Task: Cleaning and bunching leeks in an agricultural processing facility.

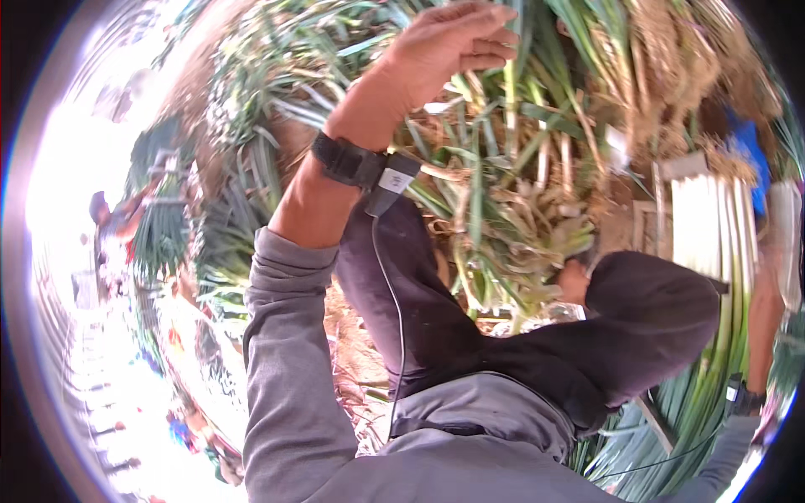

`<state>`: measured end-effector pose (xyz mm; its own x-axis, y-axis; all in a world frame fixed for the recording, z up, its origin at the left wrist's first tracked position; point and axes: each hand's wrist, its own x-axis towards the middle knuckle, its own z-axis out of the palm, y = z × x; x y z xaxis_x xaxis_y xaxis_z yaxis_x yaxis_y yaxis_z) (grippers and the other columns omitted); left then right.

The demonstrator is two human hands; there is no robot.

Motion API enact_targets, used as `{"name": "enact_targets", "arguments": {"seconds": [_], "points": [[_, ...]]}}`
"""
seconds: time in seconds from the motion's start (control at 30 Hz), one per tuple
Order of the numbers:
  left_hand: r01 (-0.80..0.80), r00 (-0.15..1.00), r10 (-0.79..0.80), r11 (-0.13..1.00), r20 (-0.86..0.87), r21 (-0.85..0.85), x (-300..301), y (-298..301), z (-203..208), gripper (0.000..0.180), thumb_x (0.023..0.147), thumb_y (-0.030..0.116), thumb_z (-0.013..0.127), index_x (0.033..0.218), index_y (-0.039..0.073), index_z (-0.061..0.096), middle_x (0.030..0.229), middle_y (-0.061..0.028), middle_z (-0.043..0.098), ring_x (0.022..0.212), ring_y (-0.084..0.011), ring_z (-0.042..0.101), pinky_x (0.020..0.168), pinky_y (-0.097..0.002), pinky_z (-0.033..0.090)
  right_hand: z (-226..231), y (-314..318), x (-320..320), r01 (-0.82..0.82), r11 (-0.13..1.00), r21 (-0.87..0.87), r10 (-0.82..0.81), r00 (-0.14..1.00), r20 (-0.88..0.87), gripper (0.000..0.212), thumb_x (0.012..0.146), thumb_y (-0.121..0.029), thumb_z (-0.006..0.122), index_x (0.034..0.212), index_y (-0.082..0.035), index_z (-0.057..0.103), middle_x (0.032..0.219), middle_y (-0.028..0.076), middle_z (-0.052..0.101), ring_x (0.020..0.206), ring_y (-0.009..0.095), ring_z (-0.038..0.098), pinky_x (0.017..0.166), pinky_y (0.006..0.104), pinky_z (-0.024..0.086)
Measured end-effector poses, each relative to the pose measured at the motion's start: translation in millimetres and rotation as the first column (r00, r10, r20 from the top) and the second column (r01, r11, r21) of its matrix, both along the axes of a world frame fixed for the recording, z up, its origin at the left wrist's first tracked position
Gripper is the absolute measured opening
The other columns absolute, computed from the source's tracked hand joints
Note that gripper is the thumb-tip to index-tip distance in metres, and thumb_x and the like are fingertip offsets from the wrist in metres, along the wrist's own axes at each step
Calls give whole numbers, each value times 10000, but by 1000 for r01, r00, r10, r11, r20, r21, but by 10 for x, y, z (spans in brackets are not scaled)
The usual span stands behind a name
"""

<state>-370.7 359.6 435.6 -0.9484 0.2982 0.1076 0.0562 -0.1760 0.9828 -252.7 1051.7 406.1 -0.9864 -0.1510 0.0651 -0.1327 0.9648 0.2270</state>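
My left hand point(453, 46) reaches out over a heap of leeks point(482, 180). Its fingers are bent and close together, with their tips beside some green leek leaves point(524, 38). Whatever may lie inside them is hidden. On the far right, my right hand point(769, 260) is beside a neat bundle of leeks point(713, 226), white stalks at the far end and green leaves toward me. That hand is blurred near the rim and its fingers do not show clearly. Dry, peeled outer leaves point(545, 226) lie between my bent legs.
Leeks with brown roots point(662, 59) are piled at the far right, near a blue object point(746, 151). More green leaves point(260, 59) spread over the far left. Another person point(113, 222) is at the left beside green bundles. A cable point(376, 243) runs down from my left wrist.
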Motion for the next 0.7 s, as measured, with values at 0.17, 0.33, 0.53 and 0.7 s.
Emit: {"name": "enact_targets", "arguments": {"seconds": [0.17, 0.33, 0.53, 0.7], "points": [[-371, 928, 371, 922, -25, -114, 695, -1689, 91, 356, 998, 223, 620, 1261, -17, 613, 1126, -136, 694, 1025, -228, 688, 940, -361, 559, 131, -1974, -432, -47, 705, -707, 163, 982, 98, 366, 1080, -219, 453, 1377, -35, 564, 966, 26, 611, 604, 44, 447, 558, 219, 368], [-758, 601, 750, 644, 276, -99, 1921, -3302, -1202, 228, 997, 220, 620, 1111, 25, 654, 1040, -101, 715, 951, -215, 696, 798, -329, 580, 9, -3743, -354, 293, 600, -744, 440, 656, 613, 328, 1042, -217, 518, 1288, -17, 602, 936, 18, 605, 620, 37, 481, 566, 187, 391], [-930, 197, 791, 338, 579, -146, 4057, -3466, -2952, 241, 1020, 261, 536, 909, 55, 590, 725, -68, 599, 601, -189, 564, 498, -321, 449, -1077, -5374, -631, 128, 730, -671, 550, 472, 689, 309, 972, -179, 595, 1203, 26, 622, 926, 94, 669, 791, 208, 651, 703, 321, 511], [-941, -126, 514, 208, 848, -266, 4442, -2360, -3946, 195, 1004, 237, 560, 968, 46, 584, 809, -58, 611, 694, -209, 611, 648, -360, 549, -2572, -6171, -896, -241, 551, -799, 731, 602, 322, 364, 971, -239, 582, 1246, -3, 617, 1116, 207, 652, 992, 451, 610, 861, 440, 501]]}}
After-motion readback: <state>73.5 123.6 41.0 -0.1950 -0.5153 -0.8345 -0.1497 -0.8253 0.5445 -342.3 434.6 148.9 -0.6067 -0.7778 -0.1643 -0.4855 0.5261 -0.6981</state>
